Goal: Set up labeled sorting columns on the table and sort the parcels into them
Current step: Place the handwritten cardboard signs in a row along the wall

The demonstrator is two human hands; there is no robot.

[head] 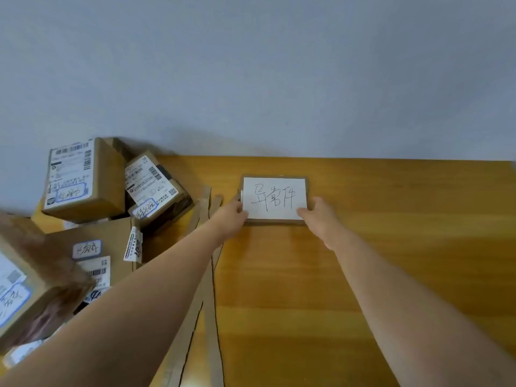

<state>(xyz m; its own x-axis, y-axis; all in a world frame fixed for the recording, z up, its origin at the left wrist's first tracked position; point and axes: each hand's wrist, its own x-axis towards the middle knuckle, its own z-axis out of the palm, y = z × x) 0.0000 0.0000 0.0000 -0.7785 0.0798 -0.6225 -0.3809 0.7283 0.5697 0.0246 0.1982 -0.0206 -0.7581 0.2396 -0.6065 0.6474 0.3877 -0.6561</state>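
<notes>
A white label card (274,198) with black handwritten characters lies on a brown cardboard backing near the far edge of the wooden table (391,247). My left hand (231,216) grips its lower left corner and my right hand (318,216) grips its lower right corner. Several cardboard parcels are piled at the left: one large box (83,180) against the wall, a smaller tilted box (156,188) beside it, a flat box (95,255) in front, and a blurred box (33,289) nearest me.
Long cardboard strips (208,275) run from near the card toward me, dividing the tabletop; my left forearm crosses over them. A plain grey wall (251,79) stands behind the table. Bare wood stretches to the right of the card.
</notes>
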